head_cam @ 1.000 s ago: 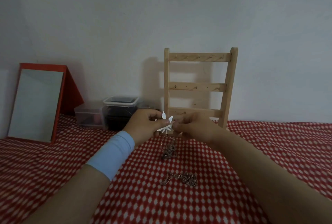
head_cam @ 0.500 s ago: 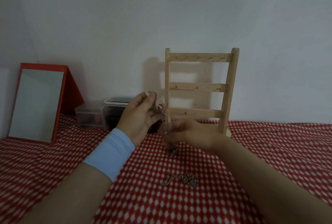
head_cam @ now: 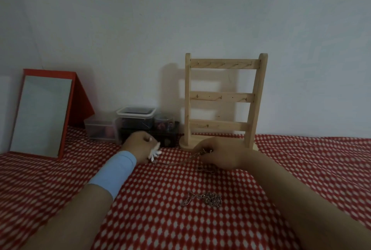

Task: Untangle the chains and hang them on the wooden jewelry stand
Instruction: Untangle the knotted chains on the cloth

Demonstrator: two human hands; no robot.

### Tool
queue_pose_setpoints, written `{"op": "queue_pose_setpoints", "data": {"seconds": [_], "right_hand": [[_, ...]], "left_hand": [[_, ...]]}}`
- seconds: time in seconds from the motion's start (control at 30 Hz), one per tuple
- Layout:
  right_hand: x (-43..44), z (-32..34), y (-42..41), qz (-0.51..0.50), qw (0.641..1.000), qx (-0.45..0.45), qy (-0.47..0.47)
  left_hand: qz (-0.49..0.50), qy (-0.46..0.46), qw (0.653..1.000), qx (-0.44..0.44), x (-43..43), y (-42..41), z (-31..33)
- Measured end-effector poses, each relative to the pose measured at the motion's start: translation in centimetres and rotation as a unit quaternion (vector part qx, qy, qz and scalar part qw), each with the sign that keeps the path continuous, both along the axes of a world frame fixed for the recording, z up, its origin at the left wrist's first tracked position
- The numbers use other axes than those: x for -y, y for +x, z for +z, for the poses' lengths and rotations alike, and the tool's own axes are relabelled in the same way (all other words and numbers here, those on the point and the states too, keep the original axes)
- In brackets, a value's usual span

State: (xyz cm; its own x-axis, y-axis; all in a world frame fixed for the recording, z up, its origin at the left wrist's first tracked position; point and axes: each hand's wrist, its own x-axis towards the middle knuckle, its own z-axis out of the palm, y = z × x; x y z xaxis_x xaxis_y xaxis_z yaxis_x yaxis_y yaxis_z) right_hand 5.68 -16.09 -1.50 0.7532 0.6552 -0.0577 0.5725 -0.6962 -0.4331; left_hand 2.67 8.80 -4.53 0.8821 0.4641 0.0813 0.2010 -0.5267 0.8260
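**Chain drawn out between two hands before the stand**

The wooden jewelry stand (head_cam: pixel 222 99) stands upright at the back of the red-and-white patterned surface (head_cam: pixel 301 169), close to the wall. The left hand (head_cam: pixel 140 146), with a light blue wristband (head_cam: pixel 116 169) on its wrist, lies low to the left of the stand's base; its fingers are clenched round a white spiked pendant (head_cam: pixel 154 152), whose points stick out from under the fist. The right hand (head_cam: pixel 220 155) rests just in front of the stand's base; its fingers (head_cam: pixel 206 156) pinch a thin chain (head_cam: pixel 197 154) at a small bunched clump. From that pinch the chain runs leftward, low over the cloth, to the pendant; a further bit of it shows under the right hand, on the side away from the stand. A second chain (head_cam: pixel 202 201) lies in a loose tangle on the surface, well in front of the stand, apart from both hands. Clear plastic containers (head_cam: pixel 136 117) sit left of the stand against the wall; a red-framed mirror (head_cam: pixel 42 113) leans back further left.
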Motion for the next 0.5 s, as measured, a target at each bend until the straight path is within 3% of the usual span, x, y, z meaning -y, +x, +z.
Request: {"op": "queue_pose_setpoints", "data": {"seconds": [0.1, 0.2, 0.27, 0.33, 0.4, 0.5], "right_hand": [[-0.2, -0.4, 0.4, -0.014, 0.998, 0.053, -0.011], [-0.3, 0.4, 0.4, 0.003, 0.995, 0.098, 0.001], [-0.5, 1.2, -0.1, 0.046, 0.998, 0.036, -0.025], [-0.7, 1.7, -0.7, 0.074, 0.989, -0.046, -0.123], [-0.8, 1.6, -1.0, 0.083, 0.963, -0.105, -0.233], [-0.9, 1.3, -0.9, 0.098, 0.953, -0.113, -0.265]], "left_hand": [[-0.025, 0.218, 0.973, -0.073, 1.0, -0.4, -0.7], [-0.033, 0.351, 0.935, 0.026, 2.4, -0.7, -0.5], [-0.129, 0.305, 0.942, 0.06, 3.3, -1.3, 0.3], [-0.252, 0.239, 0.938, -0.007, 4.5, -2.0, 1.0], [-0.34, 0.243, 0.904, -0.091, 5.9, -2.6, 1.6], [-0.396, 0.262, 0.863, -0.173, 7.0, -3.0, 2.3]]}}
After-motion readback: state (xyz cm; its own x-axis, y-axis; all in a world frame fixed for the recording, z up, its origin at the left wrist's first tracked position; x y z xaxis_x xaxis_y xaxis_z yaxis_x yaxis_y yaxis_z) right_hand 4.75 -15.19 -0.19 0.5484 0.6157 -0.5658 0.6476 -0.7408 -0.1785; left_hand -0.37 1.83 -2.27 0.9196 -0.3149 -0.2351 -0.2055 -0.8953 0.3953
